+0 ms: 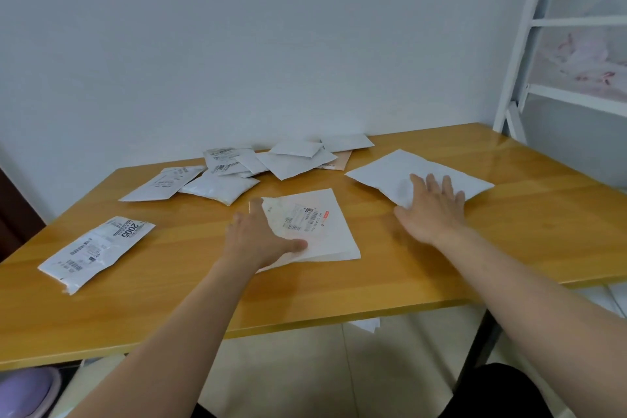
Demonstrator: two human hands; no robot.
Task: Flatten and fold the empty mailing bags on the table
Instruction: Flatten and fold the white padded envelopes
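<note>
A white mailing bag with a shipping label (315,224) lies flat in the middle of the wooden table (339,288). My left hand (261,237) rests on its left edge, thumb spread over the near corner. To the right lies a larger plain white bag (400,170), and my right hand (432,210) presses flat on its near corner with fingers apart. A long labelled bag (98,249) lies near the table's left edge. Several more white bags (258,164) are heaped at the back by the wall.
A white metal bed frame (529,44) stands at the right behind the table. The table's front edge (305,322) runs across just before me. A purple slipper (27,394) and tiled floor show below.
</note>
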